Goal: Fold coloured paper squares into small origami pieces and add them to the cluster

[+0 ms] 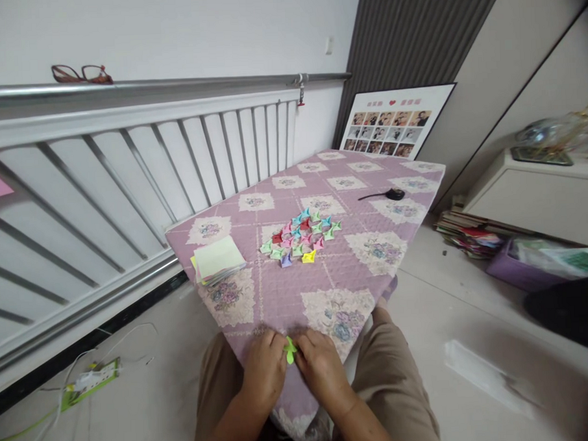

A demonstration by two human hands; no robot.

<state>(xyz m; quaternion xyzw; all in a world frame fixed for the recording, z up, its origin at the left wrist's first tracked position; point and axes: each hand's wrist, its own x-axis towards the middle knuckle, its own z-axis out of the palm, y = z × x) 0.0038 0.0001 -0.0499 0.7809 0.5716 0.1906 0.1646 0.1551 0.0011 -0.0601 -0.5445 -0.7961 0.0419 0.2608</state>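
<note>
Between my two hands, near the front corner of the table, is a small bright green folded paper piece point(290, 350). My left hand point(266, 365) pinches its left side, and my right hand point(319, 359) pinches its right side. Farther back on the cloth stand several small folded paper figures point(298, 251) in rows, coloured green, pink, red, blue, purple and yellow. To their left lies a stack of square paper sheets point(220, 259), pale green on top.
A purple flowered cloth point(287, 292) covers the table. A black round object with a tail point(395, 194) lies toward the back right. Behind stands a white radiator point(127, 182) with glasses point(80, 75) on the pipe above. A photo board point(395, 122) leans at the far end.
</note>
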